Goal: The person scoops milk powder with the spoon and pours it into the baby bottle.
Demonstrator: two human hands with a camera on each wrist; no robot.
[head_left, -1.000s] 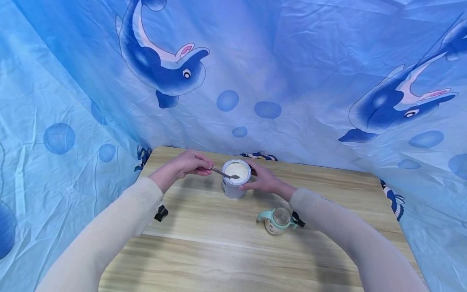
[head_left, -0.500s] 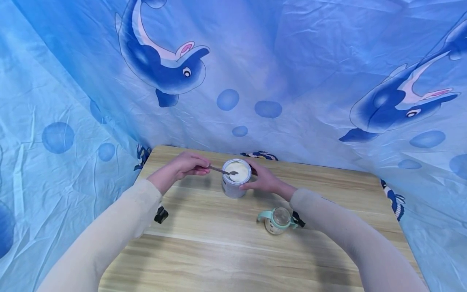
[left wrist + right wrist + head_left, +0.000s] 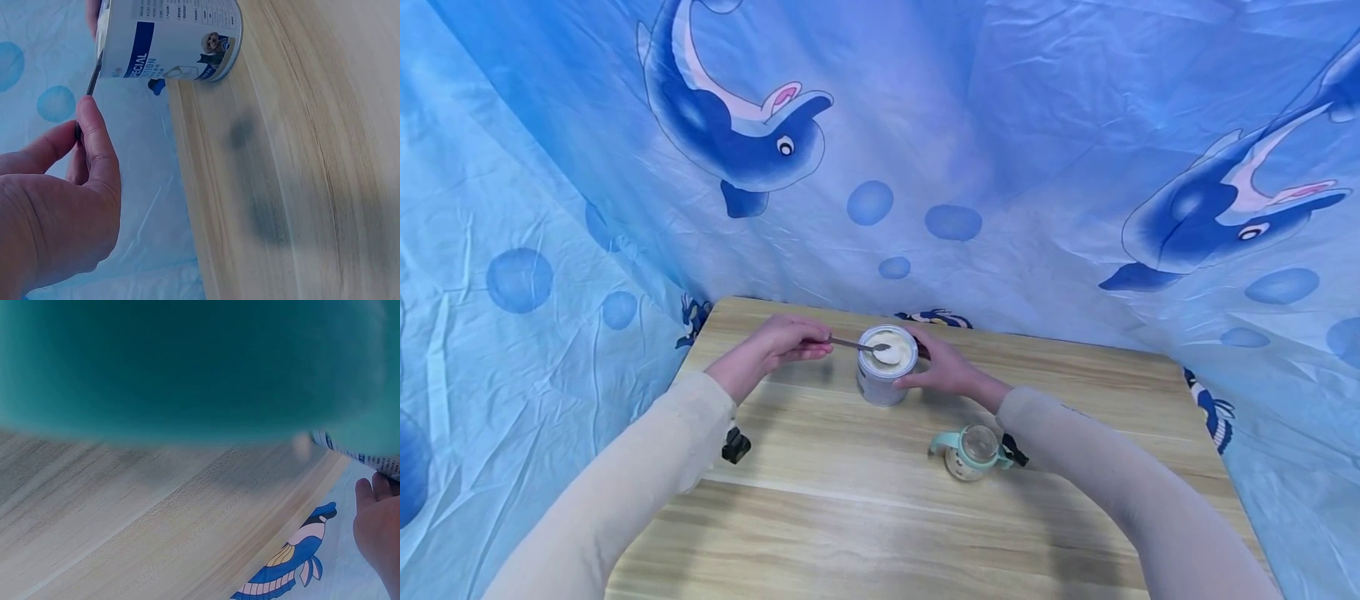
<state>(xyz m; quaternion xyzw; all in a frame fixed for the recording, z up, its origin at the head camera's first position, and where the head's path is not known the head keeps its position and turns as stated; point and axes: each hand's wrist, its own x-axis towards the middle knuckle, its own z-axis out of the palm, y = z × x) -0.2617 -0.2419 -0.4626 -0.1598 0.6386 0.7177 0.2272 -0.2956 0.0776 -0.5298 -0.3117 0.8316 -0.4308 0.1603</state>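
Observation:
My left hand [image 3: 786, 340] pinches the thin handle of a spoon [image 3: 848, 342] between thumb and fingers. The spoon's bowl lies over the mouth of an open white can [image 3: 882, 392], heaped with pale powder [image 3: 898, 360]. Inside the can the same powder comes up near the rim. Around the can's right side my right hand [image 3: 943, 368] grips it as it stands upright on the table. The left wrist view shows the printed label of the can [image 3: 175, 44] and the spoon handle [image 3: 94, 81] reaching to its rim. In the right wrist view, fingers of the right hand [image 3: 382, 531] touch the can.
A small clear cup [image 3: 972, 454] with teal handles stands on the wooden table [image 3: 865, 517], near the right forearm. Something teal and blurred [image 3: 187, 362] blocks much of the right wrist view. A blue dolphin-printed cloth [image 3: 1030, 150] hangs behind the table.
The spoon's bowl has moved up and away from me in the can and now carries a mound of powder. The right hand and can have stayed put.

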